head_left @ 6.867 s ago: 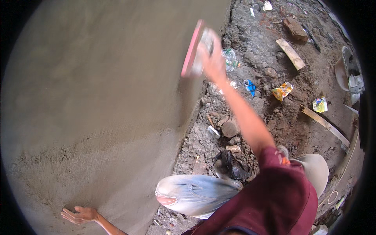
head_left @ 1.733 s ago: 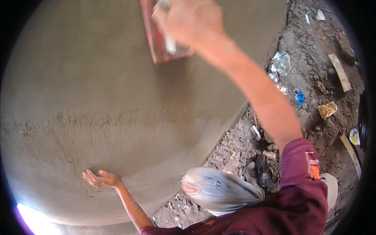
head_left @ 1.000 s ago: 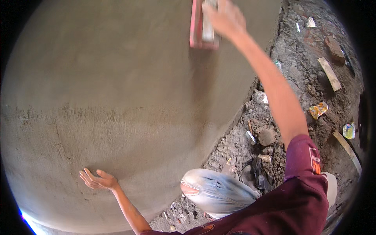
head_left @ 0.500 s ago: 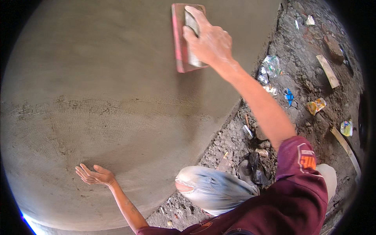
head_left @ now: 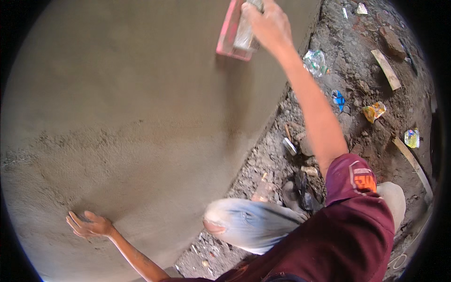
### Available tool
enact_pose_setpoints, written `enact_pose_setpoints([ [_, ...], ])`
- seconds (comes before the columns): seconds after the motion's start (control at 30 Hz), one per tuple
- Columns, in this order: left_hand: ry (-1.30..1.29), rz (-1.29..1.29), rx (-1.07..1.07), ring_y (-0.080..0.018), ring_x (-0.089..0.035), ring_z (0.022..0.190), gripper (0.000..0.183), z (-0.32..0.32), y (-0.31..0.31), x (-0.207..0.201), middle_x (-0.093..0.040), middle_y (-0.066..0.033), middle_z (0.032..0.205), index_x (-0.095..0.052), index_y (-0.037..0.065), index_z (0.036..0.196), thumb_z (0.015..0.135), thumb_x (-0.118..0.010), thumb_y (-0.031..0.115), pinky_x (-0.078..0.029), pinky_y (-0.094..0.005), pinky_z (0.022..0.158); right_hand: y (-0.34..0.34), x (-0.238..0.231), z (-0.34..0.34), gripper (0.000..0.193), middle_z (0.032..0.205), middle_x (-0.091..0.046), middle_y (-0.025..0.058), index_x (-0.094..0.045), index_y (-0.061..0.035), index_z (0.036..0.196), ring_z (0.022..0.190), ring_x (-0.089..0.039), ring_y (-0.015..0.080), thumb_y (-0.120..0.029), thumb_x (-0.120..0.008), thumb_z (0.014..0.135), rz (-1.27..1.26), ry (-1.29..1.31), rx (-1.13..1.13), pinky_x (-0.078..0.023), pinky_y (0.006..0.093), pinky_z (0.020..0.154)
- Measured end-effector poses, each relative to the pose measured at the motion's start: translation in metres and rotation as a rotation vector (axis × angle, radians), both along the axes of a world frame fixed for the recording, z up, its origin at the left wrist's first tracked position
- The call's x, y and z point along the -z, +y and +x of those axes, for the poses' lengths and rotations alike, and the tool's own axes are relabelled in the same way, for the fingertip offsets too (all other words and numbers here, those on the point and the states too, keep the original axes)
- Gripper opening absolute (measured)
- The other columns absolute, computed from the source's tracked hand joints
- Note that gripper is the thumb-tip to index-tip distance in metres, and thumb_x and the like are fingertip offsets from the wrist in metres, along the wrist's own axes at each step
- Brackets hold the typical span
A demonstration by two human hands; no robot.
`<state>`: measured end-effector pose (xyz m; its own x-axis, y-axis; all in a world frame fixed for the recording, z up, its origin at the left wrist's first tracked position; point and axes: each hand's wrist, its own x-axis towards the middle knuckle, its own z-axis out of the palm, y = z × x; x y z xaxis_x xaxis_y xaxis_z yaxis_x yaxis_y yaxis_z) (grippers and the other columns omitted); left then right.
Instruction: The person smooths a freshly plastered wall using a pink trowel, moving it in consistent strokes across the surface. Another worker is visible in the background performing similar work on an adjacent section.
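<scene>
My right hand (head_left: 271, 27) is closed round the grey handle of a plastering float (head_left: 229, 29) with a pink-edged, rectangular base. The float lies against a grey, freshly plastered wall (head_left: 117, 70) at the top of the view, and its far end is cut off by the frame. Lower left, my left hand (head_left: 91, 225) is open and holds nothing, its fingers spread close to the plaster. Whether it touches the surface I cannot tell. Between the hands runs a rougher, pitted band of plaster (head_left: 98, 145).
Rubbly ground lies along the wall's base at right. On it are a crumpled clear plastic piece (head_left: 315, 63), a blue wrapper (head_left: 338, 99), an orange-yellow wrapper (head_left: 374, 112), wood strips (head_left: 386, 70) and a brick piece (head_left: 392, 41). My bent knee (head_left: 235, 221) is near the wall.
My right hand has slid the float farther up the view and tilted it slightly. My left hand has shifted down and left, still open. The whole view has shifted a little.
</scene>
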<state>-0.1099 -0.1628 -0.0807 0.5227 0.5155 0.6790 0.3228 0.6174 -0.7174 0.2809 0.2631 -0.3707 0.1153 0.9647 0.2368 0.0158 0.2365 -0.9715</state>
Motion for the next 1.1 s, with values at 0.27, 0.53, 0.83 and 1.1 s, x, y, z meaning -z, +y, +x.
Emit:
enact_pose_setpoints([
  [0.27,0.021,0.001,-0.060,-0.0258,-0.046,0.141,0.055,-0.001,-0.016,-0.006,-0.052,-0.0057,0.150,-0.056,0.019,0.146,0.107,-0.038,0.054,-0.028,-0.0565,0.117,-0.131,0.076,-0.088,0.058,0.119,-0.072,0.0085,-0.046,-0.0170,0.152,0.080,-0.076,0.0237,-0.028,-0.061,0.097,0.341,-0.309,-0.071,-0.061,0.0402,0.064],
  [0.53,0.059,-0.060,-0.111,-0.0284,-0.048,0.140,0.055,0.009,-0.021,-0.005,-0.053,-0.0079,0.150,-0.056,0.012,0.145,0.110,-0.035,0.047,-0.033,-0.0513,0.114,0.006,0.036,-0.012,0.047,0.096,-0.075,0.0188,-0.057,-0.0176,0.140,0.074,-0.076,0.0271,-0.034,-0.061,0.096,0.421,-0.319,0.175,-0.060,0.0451,0.062],
  [0.83,0.066,-0.033,-0.055,-0.0278,-0.051,0.137,0.052,0.002,-0.011,-0.006,-0.056,-0.0091,0.146,-0.057,0.012,0.144,0.109,-0.039,0.046,-0.038,-0.0501,0.112,0.200,0.045,0.071,0.035,0.127,-0.065,0.0180,-0.062,0.0016,0.126,0.114,-0.065,0.0288,-0.023,-0.049,0.105,0.091,-0.272,0.192,-0.051,0.0445,0.101],
  [1.1,0.092,-0.033,-0.049,-0.0329,-0.057,0.131,0.053,0.000,-0.016,-0.007,-0.062,-0.0122,0.141,-0.061,0.012,0.141,0.108,-0.041,0.048,-0.042,-0.0514,0.108,-0.096,0.009,-0.074,0.059,0.120,-0.072,0.0121,-0.047,-0.0106,0.148,0.061,-0.068,0.0230,-0.028,-0.059,0.093,0.566,-0.225,0.025,-0.052,0.0399,0.049],
])
